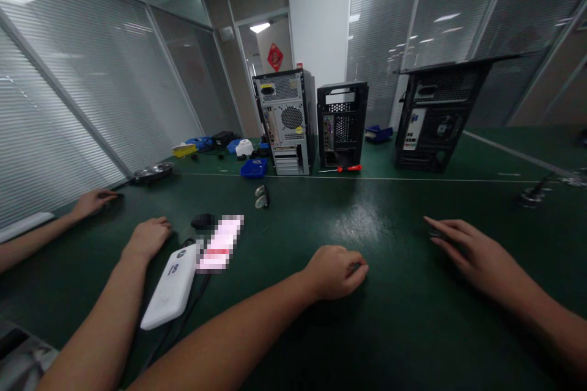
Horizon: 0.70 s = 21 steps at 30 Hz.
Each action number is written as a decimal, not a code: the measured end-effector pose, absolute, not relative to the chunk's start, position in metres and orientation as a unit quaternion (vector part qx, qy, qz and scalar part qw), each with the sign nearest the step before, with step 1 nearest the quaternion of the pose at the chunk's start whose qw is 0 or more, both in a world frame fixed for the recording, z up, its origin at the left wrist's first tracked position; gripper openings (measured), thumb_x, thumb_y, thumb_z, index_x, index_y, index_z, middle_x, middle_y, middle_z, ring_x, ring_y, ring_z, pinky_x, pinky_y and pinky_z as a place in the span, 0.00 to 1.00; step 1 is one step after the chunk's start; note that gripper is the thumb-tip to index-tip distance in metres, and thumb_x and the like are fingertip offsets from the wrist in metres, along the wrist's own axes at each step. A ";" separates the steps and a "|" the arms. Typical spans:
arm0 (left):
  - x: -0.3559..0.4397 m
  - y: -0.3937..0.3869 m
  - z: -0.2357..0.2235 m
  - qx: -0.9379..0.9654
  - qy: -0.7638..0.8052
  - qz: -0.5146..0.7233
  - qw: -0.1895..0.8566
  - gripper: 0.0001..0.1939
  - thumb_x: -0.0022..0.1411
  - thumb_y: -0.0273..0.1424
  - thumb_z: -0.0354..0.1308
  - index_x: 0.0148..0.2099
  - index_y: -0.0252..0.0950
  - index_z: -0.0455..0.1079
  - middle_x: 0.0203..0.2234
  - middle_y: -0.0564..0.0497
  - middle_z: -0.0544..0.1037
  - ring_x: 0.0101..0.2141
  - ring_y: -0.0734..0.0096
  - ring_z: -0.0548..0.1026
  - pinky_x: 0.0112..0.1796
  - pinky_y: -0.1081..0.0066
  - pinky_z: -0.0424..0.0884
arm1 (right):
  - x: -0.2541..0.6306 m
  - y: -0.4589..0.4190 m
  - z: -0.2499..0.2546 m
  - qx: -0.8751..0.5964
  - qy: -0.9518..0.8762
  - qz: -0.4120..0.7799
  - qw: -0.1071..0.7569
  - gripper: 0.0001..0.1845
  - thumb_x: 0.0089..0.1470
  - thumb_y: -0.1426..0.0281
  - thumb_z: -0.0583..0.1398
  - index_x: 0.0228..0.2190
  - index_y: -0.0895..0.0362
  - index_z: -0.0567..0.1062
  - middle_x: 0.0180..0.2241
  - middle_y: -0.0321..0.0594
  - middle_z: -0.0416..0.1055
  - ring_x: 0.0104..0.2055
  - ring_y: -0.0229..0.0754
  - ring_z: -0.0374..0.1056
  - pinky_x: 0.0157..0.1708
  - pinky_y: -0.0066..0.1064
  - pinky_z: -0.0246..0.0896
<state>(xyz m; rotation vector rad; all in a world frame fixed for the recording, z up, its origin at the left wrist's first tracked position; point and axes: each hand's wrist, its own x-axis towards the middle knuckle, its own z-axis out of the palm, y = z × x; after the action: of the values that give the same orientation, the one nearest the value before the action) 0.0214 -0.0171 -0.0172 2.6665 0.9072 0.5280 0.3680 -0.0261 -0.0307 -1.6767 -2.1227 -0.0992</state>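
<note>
My left hand (337, 272) rests on the green tabletop (293, 342), loosely curled, thumb and index finger meeting in a small loop. Nothing shows inside it. Further right, my right hand (472, 250) lies over the table with its long fingers pointing left. Between thumb and fingertips sits a small dark, shiny thing (435, 233), too small to name. Left of my forearm lie a white power bank (172, 287) marked 18, a blurred-out phone-shaped slab (222, 244) and a black mouse-like object (202, 221). A pair of glasses (262, 197) lies ahead.
Three computer cases (288, 122) stand at the back. A red-handled screwdriver (349, 168) and a blue tray (254, 168) lie near them. At left, another person's hands (147, 238) rest on the table. A metal stand base (532, 197) is at right.
</note>
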 end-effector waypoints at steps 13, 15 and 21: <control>0.022 -0.018 -0.020 0.919 0.325 0.195 0.112 0.13 0.68 0.38 0.50 0.33 0.36 0.66 0.24 0.54 0.71 0.27 0.72 0.70 0.30 0.73 0.60 | 0.240 -0.064 -0.021 -0.361 -0.898 -0.098 0.232 0.21 0.63 0.67 0.53 0.56 0.52 0.65 0.50 0.39 0.65 0.49 0.37 0.62 0.47 0.33 0.69; 0.023 -0.019 -0.019 0.917 0.333 0.194 0.105 0.12 0.67 0.38 0.51 0.34 0.36 0.65 0.24 0.54 0.71 0.27 0.71 0.70 0.29 0.72 0.60 | 0.242 -0.064 -0.022 -0.357 -0.899 -0.106 0.231 0.20 0.63 0.68 0.53 0.56 0.53 0.65 0.52 0.38 0.63 0.52 0.37 0.61 0.50 0.33 0.67; 0.022 -0.020 -0.017 0.914 0.330 0.207 0.115 0.09 0.67 0.35 0.50 0.38 0.36 0.66 0.25 0.54 0.70 0.27 0.71 0.69 0.31 0.72 0.62 | 0.252 -0.059 -0.018 -0.355 -0.899 -0.135 0.220 0.24 0.63 0.71 0.51 0.60 0.52 0.61 0.56 0.38 0.60 0.56 0.38 0.58 0.54 0.35 0.64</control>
<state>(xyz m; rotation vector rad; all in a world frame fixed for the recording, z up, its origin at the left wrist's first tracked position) 0.0220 -0.0201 -0.0165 2.6786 0.9666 0.6058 0.2522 -0.0589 -0.0179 -0.9817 -2.4850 -0.3730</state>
